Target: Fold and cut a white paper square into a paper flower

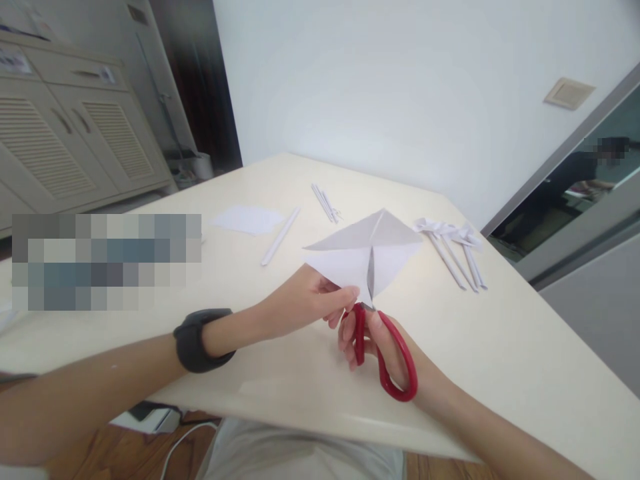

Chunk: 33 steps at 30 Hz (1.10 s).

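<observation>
A folded sheet of white paper (345,267) is pinched along its lower edge by my left hand (325,297), which wears a black watch on its wrist. My right hand (373,347) grips a pair of scissors (409,363) with red handles, a finger and thumb through the loops. The scissor blades lie in the paper, and a narrow slit shows above them, running up toward the fold. A grey-looking triangular flap forms the upper part of the sheet. Most of the blades are hidden by the paper.
Flat white sheets (247,219) and a rolled paper tube (281,237) lie left of the paper. Thin paper rolls (325,203) are farther back. Several tubes with crumpled paper tops (453,250) rest at right. A white wall (390,87) borders the table (300,393). A cabinet (80,127) stands left.
</observation>
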Motion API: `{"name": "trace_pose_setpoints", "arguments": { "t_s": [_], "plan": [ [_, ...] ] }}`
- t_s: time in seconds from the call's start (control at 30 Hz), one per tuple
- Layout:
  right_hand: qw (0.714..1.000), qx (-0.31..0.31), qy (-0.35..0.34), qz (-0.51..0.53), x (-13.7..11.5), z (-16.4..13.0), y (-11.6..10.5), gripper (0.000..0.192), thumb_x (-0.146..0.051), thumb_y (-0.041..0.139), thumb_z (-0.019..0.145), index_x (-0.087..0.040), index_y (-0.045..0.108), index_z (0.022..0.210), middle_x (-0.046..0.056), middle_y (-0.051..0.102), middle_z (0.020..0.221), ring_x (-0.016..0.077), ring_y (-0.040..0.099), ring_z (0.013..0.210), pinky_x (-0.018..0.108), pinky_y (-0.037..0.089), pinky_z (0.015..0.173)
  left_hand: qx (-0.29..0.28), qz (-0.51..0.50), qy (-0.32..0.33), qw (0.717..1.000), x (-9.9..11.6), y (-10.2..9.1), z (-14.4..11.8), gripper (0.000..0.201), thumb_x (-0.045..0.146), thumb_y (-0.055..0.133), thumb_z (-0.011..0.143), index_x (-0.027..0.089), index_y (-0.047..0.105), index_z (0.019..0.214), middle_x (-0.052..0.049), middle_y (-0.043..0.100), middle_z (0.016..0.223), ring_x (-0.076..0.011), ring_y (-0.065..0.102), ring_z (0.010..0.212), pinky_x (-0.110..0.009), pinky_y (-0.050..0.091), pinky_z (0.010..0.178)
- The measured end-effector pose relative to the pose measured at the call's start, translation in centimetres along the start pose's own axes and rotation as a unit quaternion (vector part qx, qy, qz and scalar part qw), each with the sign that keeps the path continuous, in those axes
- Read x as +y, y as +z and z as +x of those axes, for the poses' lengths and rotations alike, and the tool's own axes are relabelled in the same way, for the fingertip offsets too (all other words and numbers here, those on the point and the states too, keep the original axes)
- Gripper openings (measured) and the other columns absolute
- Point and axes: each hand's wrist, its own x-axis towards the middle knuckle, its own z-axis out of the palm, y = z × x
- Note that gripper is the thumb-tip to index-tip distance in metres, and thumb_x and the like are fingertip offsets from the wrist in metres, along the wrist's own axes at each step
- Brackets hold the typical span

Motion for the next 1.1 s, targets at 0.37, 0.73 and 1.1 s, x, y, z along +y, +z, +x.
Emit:
{"name": "trace_pose_setpoints", "arguments": {
  "t_s": [0.37,0.73,1.1],
  "plan": [
    [1.0,-0.017,0.023,-0.01,-0.63,-0.19,0.23,0.048,-0.052,0.029,0.091,-0.014,0.059,0.084,0.003,0.057,0.071,0.0093,0.047,0.053,0.025,0.039,0.056,0.056,0.016,0.023,0.998,-0.11,-0.37,0.14,0.036,0.034,0.042,0.088,0.015,0.047,0.057,0.002,0.049,0.049,-0.0106,0.051,0.05,-0.024,0.044,0.059],
    [1.0,0.002,0.005,0.01,-0.32,-0.15,0.38,0.038,-0.048,0.033,0.091,-0.016,0.053,0.082,0.004,0.054,0.082,0.0109,0.048,0.063,0.026,0.043,0.063,0.087,0.042,-0.032,0.995,0.16,-0.17,-0.13,0.037,0.037,0.046,0.085,0.015,0.049,0.055,0.001,0.052,0.052,-0.0124,0.054,0.056,-0.025,0.046,0.064],
    [1.0,-0.003,0.013,-0.008,-0.08,-0.19,0.46,0.048,-0.053,0.028,0.09,-0.015,0.057,0.087,0.004,0.056,0.073,0.0128,0.051,0.061,0.027,0.039,0.058,0.076,0.038,-0.015,0.996,0.43,-0.07,-0.1,0.036,0.034,0.045,0.085,0.016,0.047,0.054,0.002,0.051,0.05,-0.0119,0.054,0.055,-0.024,0.046,0.061]
  ]
}}
